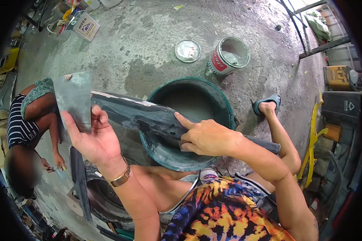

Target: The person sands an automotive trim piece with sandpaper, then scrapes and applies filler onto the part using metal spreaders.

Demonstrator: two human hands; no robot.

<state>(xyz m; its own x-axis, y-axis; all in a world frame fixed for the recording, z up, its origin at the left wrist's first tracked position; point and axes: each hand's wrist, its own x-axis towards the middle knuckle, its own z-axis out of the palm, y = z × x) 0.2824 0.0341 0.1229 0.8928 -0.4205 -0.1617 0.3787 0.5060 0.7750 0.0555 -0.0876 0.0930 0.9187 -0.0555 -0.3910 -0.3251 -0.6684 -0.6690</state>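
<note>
My left hand (pixel 96 138) grips a thin, flat grey putty plate (pixel 73 96) by its lower edge, thumb in front. A small brownish lump sits at the plate's top corner. A long dark panel (pixel 124 110) with smeared grey patches lies across a green basin (pixel 229 108) that has cloudy liquid in it. My right hand (pixel 211 136) is over the panel, index finger stretched out and touching its surface. Its other fingers are curled around a small flat grey piece (pixel 186 146), mostly hidden.
Behind the basin stand an open can (pixel 234 60) of grey paste and its lid (pixel 188 51). Another person (pixel 28 116) crouches at the left. A tyre (pixel 104 197) and a dark strip (pixel 79 182) lie beside me. A yellow strap (pixel 311 144) and a dark bin (pixel 344 108) are on the right.
</note>
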